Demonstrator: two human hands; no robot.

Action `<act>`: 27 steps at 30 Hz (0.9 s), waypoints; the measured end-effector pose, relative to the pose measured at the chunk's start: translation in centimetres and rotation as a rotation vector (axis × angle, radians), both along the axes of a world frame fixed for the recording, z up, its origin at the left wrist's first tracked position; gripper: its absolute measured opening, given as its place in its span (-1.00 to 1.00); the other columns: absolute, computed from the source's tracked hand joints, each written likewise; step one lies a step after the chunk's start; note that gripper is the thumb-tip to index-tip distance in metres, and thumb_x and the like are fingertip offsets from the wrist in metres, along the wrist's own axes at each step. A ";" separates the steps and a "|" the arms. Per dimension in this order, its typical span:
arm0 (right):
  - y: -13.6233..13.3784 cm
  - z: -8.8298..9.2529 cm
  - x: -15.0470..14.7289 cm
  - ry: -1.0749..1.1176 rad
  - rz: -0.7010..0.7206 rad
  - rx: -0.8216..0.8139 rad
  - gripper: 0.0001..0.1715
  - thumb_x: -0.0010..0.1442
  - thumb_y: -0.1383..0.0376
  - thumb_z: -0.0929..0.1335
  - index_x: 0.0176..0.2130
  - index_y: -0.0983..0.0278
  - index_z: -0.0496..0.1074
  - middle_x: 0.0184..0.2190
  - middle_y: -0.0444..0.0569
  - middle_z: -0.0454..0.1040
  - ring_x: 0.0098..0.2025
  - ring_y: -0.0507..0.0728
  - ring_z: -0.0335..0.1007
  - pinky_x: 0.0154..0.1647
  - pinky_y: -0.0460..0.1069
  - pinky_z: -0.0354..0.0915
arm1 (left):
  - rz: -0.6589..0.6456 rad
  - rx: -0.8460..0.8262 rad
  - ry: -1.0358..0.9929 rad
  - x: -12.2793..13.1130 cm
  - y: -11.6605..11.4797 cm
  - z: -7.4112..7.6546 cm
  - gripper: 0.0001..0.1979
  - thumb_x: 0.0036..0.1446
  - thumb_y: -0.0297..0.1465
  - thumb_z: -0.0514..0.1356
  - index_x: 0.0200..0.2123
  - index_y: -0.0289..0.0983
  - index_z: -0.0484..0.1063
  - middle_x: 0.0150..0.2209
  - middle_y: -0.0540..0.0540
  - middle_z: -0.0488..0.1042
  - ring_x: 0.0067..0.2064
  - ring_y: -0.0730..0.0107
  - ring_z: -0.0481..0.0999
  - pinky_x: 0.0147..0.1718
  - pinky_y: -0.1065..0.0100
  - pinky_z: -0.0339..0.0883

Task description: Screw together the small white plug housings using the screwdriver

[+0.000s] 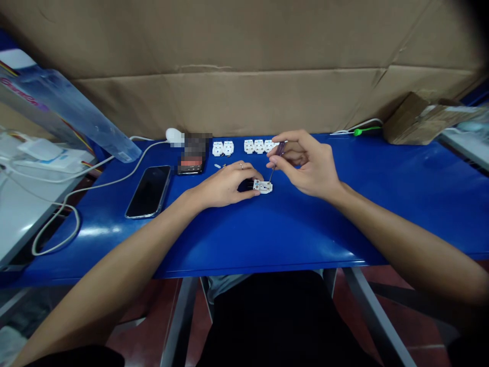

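Note:
A small white plastic electrical part [263,186] lies on the blue table, pinched at its left end between the thumb and fingers of my left hand [233,184]. My right hand [307,163] grips a screwdriver [281,149] by its dark purple handle. The thin shaft slants down, and its tip meets the right end of the white part. Behind my hands stand more white parts of a like kind, a pair [223,148] to the left and a row [259,146] partly hidden by my right hand. Tiny loose pieces [217,165] lie beyond my left hand.
A phone [148,192] lies on the blue table [252,239] at the left, near a dark, partly blurred-out item [194,153]. White cables [78,224] loop along the left side. A clear plastic bottle [82,112] leans there. At the back right sits a cardboard box [410,122].

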State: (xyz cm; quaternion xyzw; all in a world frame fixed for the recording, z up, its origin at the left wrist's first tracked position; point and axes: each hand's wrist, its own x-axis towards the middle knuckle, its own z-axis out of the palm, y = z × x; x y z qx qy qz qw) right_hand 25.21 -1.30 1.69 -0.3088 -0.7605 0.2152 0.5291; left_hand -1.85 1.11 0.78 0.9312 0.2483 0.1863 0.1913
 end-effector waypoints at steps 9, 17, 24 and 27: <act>0.6 -0.6 -0.5 0.054 -0.079 0.016 -0.57 0.40 0.09 0.59 0.20 0.03 0.62 -0.12 -0.17 0.77 -0.23 0.13 0.83 -0.29 -0.02 0.72 | 0.018 -0.006 0.010 0.2 -0.4 0.0 -0.72 0.50 -0.21 0.37 0.16 -0.18 0.64 0.11 -0.18 0.67 0.16 0.00 0.59 0.21 -0.01 0.46; -0.4 1.0 -1.4 0.051 -0.237 0.189 -0.70 0.31 0.24 0.65 0.05 0.01 0.80 -0.17 -0.19 0.84 -0.24 0.15 0.80 -0.11 0.09 0.73 | 0.062 -0.010 0.029 1.3 -1.3 0.3 -0.72 0.47 -0.21 0.42 0.13 -0.21 0.68 0.07 -0.19 0.70 0.15 -0.03 0.60 0.17 0.01 0.48; -0.1 0.3 -1.3 0.135 -0.173 0.046 -0.69 0.32 0.14 0.64 0.06 0.02 0.81 -0.15 -0.18 0.85 -0.17 0.23 0.86 0.03 0.20 0.79 | 0.051 -0.015 0.008 1.4 -1.2 0.2 -0.72 0.47 -0.21 0.42 0.10 -0.23 0.66 0.04 -0.20 0.69 0.12 -0.02 0.62 0.15 0.00 0.50; 0.2 0.5 -0.8 0.132 -0.075 -0.029 -0.67 0.38 0.09 0.61 0.11 0.05 0.79 -0.15 -0.15 0.84 -0.16 0.21 0.85 0.08 0.21 0.79 | 0.034 -0.018 0.014 1.3 -1.1 0.2 -0.72 0.48 -0.23 0.40 0.15 -0.21 0.65 0.10 -0.21 0.67 0.19 -0.04 0.62 0.21 -0.03 0.49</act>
